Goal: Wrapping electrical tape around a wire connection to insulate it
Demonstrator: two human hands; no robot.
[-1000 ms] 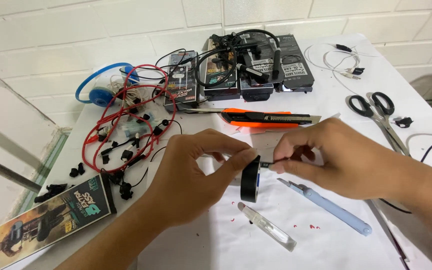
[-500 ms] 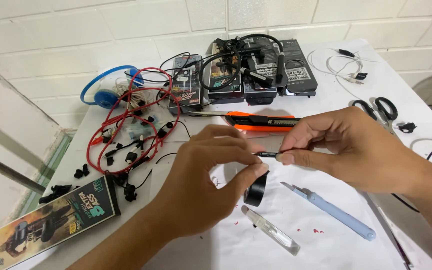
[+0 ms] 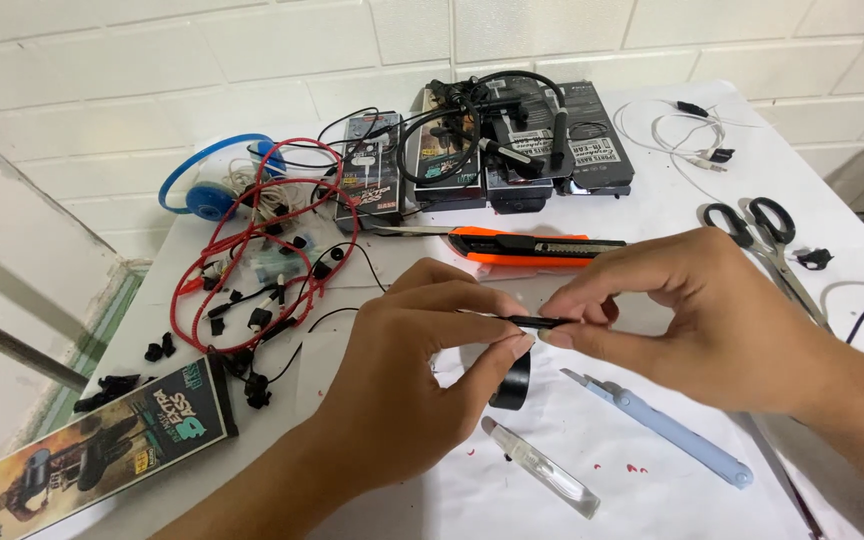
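A white table [image 3: 672, 180] carries scissors [image 3: 774, 243], an orange utility knife [image 3: 527, 246], red cables [image 3: 262, 260] and flat boxes [image 3: 512, 150].

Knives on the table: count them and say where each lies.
2. An orange utility knife lies beyond the hands, before the black boxes. A pale blue craft knife lies under the right hand.

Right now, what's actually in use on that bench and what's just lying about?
In use: left hand and right hand pinching a thin black wire; black tape roll just beneath.

Lying about: orange utility knife, scissors, blue craft knife, red cable tangle, blue headphones, clear tube.
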